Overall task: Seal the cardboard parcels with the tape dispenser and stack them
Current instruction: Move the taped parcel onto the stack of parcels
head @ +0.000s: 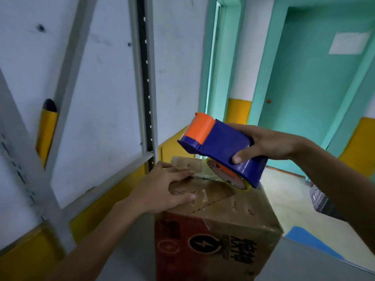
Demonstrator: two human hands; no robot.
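The cardboard box (223, 216) stands on the grey surface (304, 260). The left hand (162, 185) lays its fingers, spread and straight, by the top seam, likely holding the flaps down. The right hand (269, 142) clamps its fingers round the tape dispenser (221, 145), tilted onto that seam.

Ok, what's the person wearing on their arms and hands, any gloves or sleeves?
Nothing visible. The left hand and right hand are bare: no gloves or rings. The left forearm and right forearm are uncovered as far as the picture shows, with no sleeve, watch or wristband.
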